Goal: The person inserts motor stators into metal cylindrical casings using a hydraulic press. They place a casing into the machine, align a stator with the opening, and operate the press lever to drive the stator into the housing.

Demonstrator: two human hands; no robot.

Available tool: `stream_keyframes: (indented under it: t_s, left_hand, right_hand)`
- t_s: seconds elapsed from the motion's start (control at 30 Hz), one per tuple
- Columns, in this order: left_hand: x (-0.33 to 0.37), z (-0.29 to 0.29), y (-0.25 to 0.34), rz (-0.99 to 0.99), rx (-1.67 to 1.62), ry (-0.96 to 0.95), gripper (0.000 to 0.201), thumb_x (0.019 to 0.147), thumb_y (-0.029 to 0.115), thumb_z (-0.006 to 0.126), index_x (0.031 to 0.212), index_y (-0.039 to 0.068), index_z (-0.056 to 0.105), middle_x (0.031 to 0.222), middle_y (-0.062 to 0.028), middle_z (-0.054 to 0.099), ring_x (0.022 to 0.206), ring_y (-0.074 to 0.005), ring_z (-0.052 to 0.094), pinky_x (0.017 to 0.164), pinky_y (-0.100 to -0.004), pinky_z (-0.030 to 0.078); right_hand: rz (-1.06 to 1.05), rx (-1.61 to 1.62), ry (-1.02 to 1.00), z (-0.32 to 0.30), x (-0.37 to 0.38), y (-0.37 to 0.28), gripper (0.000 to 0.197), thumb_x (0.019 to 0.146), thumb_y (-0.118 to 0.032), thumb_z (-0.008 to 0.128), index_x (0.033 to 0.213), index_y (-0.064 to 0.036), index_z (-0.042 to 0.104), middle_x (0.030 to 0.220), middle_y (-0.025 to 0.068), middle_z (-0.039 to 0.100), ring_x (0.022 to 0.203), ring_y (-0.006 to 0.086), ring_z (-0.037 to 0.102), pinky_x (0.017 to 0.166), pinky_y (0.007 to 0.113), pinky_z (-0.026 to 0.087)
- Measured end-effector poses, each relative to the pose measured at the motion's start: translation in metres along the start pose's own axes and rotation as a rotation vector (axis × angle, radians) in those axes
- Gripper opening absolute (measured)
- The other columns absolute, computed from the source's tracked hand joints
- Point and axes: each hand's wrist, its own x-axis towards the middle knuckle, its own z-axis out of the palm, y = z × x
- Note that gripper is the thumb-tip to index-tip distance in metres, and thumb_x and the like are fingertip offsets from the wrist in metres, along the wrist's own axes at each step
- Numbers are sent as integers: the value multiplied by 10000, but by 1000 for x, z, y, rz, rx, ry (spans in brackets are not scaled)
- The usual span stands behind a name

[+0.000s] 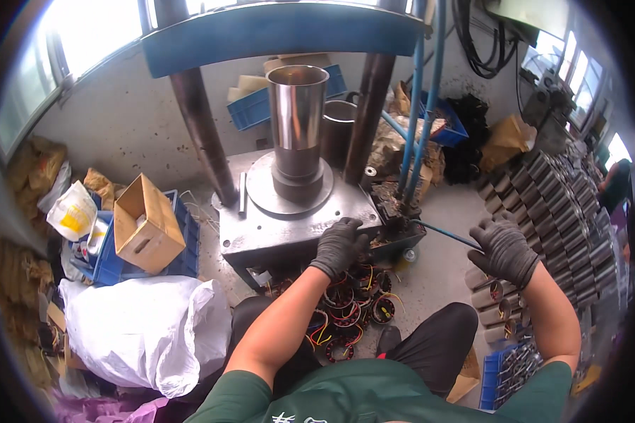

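My left hand [341,247], in a dark grey glove, is at the front edge of the press's metal table [261,233]. Its fingers are loosely spread and hold nothing that I can see. The gloved right hand [506,252] closes around the end of a thin blue lever [444,233] at the press's right side. On the table, a shiny metal cylinder [298,113] stands upright on a dark collar above a round stepped base [261,185]. A thin metal bar [243,194] lies to the left of that base.
Overhead spans the blue press beam [282,39] between steel columns [203,134]. Wound stator rings [346,310] with coloured wires lie below the table. Many metal cylinders [543,211] are stacked at right. A cardboard box [148,225] and white sack [141,331] are at left.
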Motion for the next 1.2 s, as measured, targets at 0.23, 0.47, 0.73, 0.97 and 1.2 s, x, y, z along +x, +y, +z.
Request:
stream_keyframes:
  t_s: [0.23, 0.47, 0.73, 0.97, 1.2]
  left_hand:
    - [34, 3, -50, -161, -607, 258, 420, 978, 213, 695, 1328, -7, 621, 1233, -167, 708, 1099, -267, 682, 978, -380, 530]
    - [70, 20, -29, -252, -1321, 274, 495, 988, 308, 692, 1401, 69, 559, 1168, -95, 701, 993, -197, 687, 758, -301, 517]
    - [95, -4, -152, -90, -1453, 240, 507, 1056, 492, 449, 1458, 189, 501, 1472, -77, 542, 1396, -309, 456, 1145, -539, 348]
    - [75, 10, -146, 235, -908, 91, 513, 1118, 374, 368, 1509, 48, 438, 1564, -118, 454, 1462, -246, 377, 1255, -420, 222]
    - [3, -4, -73, -139, -1040, 181, 526, 999, 413, 657, 1331, 56, 460, 1104, -89, 585, 967, -190, 592, 808, -369, 546]
  right_hand:
    - [-436, 377, 842, -106, 229, -109, 396, 845, -298, 764, 1179, -116, 650, 1047, 124, 681, 1021, 332, 658, 1003, 445, 470]
    - [-358, 265, 594, -107, 406, -84, 439, 943, -494, 563, 1106, -119, 725, 1060, 200, 734, 1006, 384, 708, 915, 519, 545]
    - [-244, 316, 120, -132, 309, -119, 387, 811, -387, 694, 1051, -100, 794, 1097, 151, 757, 1029, 300, 718, 903, 411, 540]
    - [-529, 805, 663, 49, 207, -124, 686, 804, -157, 609, 1484, -160, 521, 1520, 136, 488, 1412, 312, 443, 1216, 419, 300]
    - [271, 2693, 220, 66, 78, -177, 641, 672, -62, 637, 1310, -12, 595, 1209, 101, 655, 1099, 197, 613, 943, 324, 517]
